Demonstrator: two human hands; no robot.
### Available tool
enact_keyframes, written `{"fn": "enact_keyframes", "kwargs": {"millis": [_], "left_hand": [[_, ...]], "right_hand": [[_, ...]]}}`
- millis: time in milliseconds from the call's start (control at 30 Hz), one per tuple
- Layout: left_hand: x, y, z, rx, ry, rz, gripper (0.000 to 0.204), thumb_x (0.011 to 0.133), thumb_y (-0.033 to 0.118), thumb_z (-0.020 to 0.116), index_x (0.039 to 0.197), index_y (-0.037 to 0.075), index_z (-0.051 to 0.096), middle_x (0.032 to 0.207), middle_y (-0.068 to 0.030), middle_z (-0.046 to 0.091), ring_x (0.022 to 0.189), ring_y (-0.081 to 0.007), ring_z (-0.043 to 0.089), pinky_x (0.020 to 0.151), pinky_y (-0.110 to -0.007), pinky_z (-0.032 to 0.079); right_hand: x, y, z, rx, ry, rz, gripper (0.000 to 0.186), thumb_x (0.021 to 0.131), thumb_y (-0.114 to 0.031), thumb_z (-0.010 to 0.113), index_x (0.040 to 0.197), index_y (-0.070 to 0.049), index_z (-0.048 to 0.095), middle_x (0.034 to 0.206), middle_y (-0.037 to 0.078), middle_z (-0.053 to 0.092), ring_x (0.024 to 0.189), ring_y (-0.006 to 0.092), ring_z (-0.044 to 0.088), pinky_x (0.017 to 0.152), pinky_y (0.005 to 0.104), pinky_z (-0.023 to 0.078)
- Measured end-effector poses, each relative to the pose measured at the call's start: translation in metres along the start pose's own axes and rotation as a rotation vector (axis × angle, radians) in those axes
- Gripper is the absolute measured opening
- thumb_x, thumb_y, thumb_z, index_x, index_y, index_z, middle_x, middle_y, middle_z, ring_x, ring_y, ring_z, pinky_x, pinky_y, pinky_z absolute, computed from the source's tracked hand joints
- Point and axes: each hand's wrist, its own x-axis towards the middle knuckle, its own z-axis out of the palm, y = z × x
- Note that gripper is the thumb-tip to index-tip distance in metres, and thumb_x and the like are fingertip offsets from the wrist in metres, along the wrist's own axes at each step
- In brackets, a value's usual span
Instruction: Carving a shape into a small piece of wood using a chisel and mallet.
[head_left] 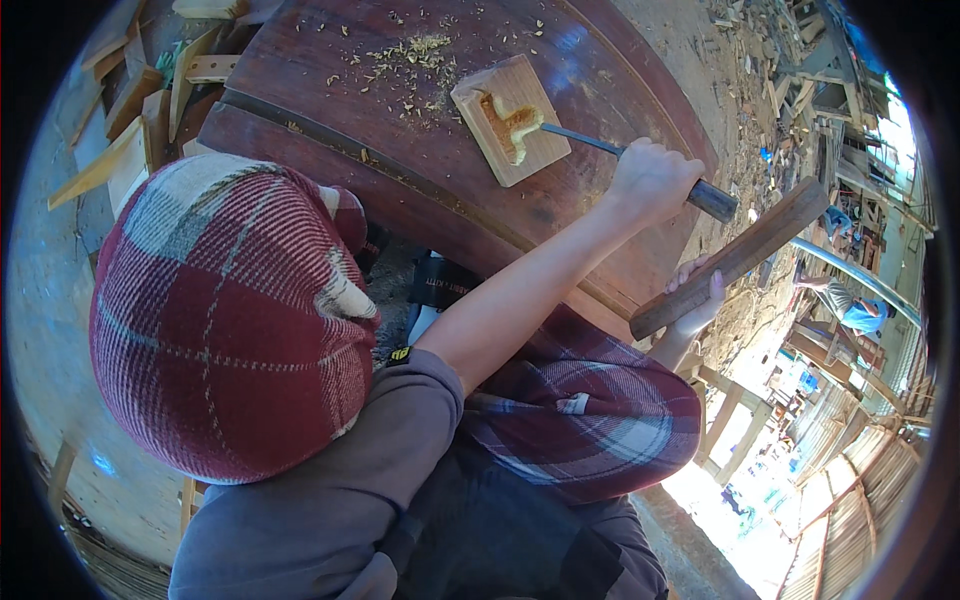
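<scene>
My left hand (652, 182) is wrapped round a chisel (582, 139), its dark handle end sticking out past the fist. The chisel's tip touches the edge of a carved hollow in a pale wooden block (540, 165). This block lies on a dark reddish-brown wooden table (400, 140). In my right hand (703, 307) is a thick brown wooden bar (735, 262), held slantwise just beyond the chisel handle, seemingly apart from it. My knee hides most of the right forearm.
Wood shavings (415, 60) lie scattered on the table, left of the block. A groove (370, 160) runs along the tabletop. Wood offcuts (140, 130) are piled at the far left. Plaid cloth (230, 330) covers my knees. Another person (850, 305) is in the distance at right.
</scene>
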Motion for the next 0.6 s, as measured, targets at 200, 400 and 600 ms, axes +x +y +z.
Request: {"fn": "enact_keyframes", "kwargs": {"millis": [200,400,600], "left_hand": [[-0.0017,-0.0001,-0.0002,-0.022,-0.017,0.006,0.018,0.064,0.022,0.073,0.077,0.016,0.063,0.064,-0.0062,0.064,0.065,-0.026,0.066,0.061,-0.039,0.046],[-0.0023,0.0,-0.0006,-0.035,0.03,0.01,0.017,0.063,0.022,0.073,0.075,0.016,0.062,0.063,-0.0058,0.064,0.064,-0.0265,0.065,0.061,-0.04,0.047],[-0.001,0.0016,-0.0045,-0.053,-0.037,-0.012,0.018,0.062,0.021,0.073,0.075,0.016,0.063,0.063,-0.0056,0.064,0.064,-0.0271,0.065,0.062,-0.04,0.047]], "right_hand": [[0.0005,0.0,-0.0042,-0.005,-0.017,-0.027,0.041,0.083,-0.041,0.055,0.1,-0.004,0.048,0.069,0.008,0.047,0.056,0.0166,0.048,0.05,0.0284,0.044],[-0.0012,-0.0084,-0.0058,0.057,0.011,-0.049,0.043,0.082,-0.041,0.057,0.101,-0.004,0.048,0.069,0.009,0.047,0.056,0.0175,0.048,0.05,0.0287,0.045],[-0.0017,-0.0074,-0.0031,0.003,0.011,-0.073,0.044,0.086,-0.044,0.051,0.101,-0.003,0.047,0.068,0.01,0.047,0.053,0.0193,0.048,0.048,0.0295,0.043]]}}
